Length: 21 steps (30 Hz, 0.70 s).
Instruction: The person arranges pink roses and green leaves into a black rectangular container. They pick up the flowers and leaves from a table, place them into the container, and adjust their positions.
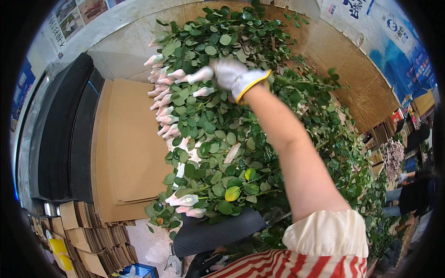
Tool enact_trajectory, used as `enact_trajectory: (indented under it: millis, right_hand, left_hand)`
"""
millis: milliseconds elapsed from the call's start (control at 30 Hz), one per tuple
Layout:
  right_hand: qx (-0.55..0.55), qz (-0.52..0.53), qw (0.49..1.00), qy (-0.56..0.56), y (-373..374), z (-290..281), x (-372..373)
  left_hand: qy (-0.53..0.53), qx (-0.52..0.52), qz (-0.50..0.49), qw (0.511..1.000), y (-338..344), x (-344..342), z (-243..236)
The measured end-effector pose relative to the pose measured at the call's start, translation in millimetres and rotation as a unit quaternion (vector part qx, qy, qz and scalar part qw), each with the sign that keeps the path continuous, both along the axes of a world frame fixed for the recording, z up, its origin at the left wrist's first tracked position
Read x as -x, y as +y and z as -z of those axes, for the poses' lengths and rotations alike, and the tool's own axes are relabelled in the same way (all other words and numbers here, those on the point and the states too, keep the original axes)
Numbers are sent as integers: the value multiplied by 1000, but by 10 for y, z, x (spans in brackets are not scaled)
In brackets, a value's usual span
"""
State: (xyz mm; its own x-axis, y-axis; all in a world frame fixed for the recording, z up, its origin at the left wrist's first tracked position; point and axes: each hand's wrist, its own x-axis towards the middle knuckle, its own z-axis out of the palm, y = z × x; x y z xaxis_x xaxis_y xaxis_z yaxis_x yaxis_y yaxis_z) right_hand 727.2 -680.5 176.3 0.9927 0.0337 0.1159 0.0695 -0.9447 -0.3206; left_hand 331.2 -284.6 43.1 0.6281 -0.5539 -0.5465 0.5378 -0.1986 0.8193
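head view: right hand in a white knit glove with yellow cuff reaches across a heap of green leafy rose stems with net-sleeved pale pink buds, fingers pointing at the bud row, touching leaves, closed on nothing visible. sorting step, judged; next move calls for pinching one stem. left hand not visible. brown corrugated cardboard sheets lie just beside.

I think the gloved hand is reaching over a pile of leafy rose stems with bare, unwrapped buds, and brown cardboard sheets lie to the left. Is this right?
Not quite. In the head view, the buds are not bare: each is wrapped in a white net sleeve. The rest holds: the gloved hand reaches over the leafy rose stems, and brown cardboard sheets lie to the left.
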Motion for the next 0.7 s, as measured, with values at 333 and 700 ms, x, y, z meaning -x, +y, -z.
enact_trajectory:
  millis: [333,700]
  right_hand:
    - [-107,-42,954,-277,-214,-347,234]
    - [-13,-43,996,-80,1128,1272,101]
  left_hand:
    - [27,19,-17,999,110,7,31]
    - [9,-2,1,1000,-83,-16,-62]
